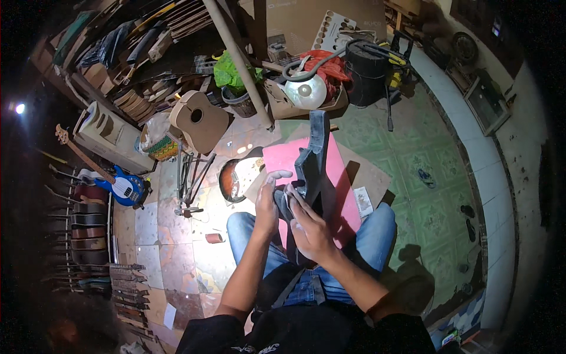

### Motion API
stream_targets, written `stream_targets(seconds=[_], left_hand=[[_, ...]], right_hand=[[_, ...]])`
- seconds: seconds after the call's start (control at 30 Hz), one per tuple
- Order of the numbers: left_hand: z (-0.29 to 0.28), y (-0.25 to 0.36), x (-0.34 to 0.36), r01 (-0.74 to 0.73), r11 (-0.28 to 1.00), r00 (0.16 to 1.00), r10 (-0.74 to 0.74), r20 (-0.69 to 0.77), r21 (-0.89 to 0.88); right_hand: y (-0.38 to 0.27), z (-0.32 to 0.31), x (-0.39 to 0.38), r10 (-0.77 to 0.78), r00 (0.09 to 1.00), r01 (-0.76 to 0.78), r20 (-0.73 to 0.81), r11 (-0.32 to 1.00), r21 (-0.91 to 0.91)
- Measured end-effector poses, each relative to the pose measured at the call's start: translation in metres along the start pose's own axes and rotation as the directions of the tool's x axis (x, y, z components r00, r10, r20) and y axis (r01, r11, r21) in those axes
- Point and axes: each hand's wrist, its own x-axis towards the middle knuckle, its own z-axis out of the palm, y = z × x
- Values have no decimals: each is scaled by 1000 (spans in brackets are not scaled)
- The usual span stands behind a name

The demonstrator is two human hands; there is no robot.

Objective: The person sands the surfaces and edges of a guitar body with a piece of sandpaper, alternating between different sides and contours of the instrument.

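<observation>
Dark workpiece [318, 156], white-lettered black shirt [330, 330]

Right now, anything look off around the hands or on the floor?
Nothing looks clearly damaged on the dark piece by the left hand and right hand. Mildly odd: a brown roll lies loose on the floor to the left, and what looks like a sandal sits alone, away from the footwear farther right.

Cluttered workshop, green patterned floor tiles [371, 130] on the right, paler worn tiles [146, 221] on the left, white tiled strip [480, 171] beside a pale wall [532, 147], slanted pole [236, 53] towards the back, bright light [20, 108] at far left, dark edges.
</observation>
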Motion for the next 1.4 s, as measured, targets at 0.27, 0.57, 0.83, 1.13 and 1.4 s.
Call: stream_targets(seconds=[0.27, 0.57, 0.83, 1.13, 1.4], left_hand=[[17, 3, 6, -93, 991, 996, 92, 19, 101], [27, 0, 12, -171, 978, 984, 163, 70, 121], [13, -14, 13, -125, 990, 991, 127, -31, 72], [28, -3, -4, -235, 919, 972, 229, 57, 317], [48, -6, -6, -281, 914, 960, 266, 92, 293]], right_hand=[[-12, -12, 15, -91, 996, 83, -24, 971, -222], [-13, -24, 16, -199, 979, 170, -35, 902, -396], [6, -56, -16, 55, 997, -51, -51, 996, 73], [29, -78, 20, -189, 980, 125, -64, 829, -544], [-6, -88, 42, -100, 977, 209, 187, 599, -773]])
